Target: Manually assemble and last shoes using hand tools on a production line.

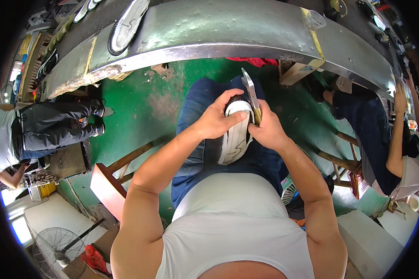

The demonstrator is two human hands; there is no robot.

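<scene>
A shoe upper (236, 139) with a whitish underside and dark edges rests over my lap, bottom side up, its rounded end away from me. My left hand (215, 118) grips that end, the thumb pressed on the pale underside and the fingers round the far edge. In my right hand (269, 129) is a silver metal hand tool (249, 88) with a yellowish handle, held upright along the shoe's right edge. The right thumb also touches that edge. Where the tool's lower end meets the shoe is hidden by my fingers.
A metal-topped bench (219, 30) curves across the front, bearing another pale-bottomed shoe (127, 28) at left. A person in dark trousers (63, 130) is at the left, another person (372, 125) sits at the right. Wooden stools (108, 181) and a fan (56, 251) stand nearby.
</scene>
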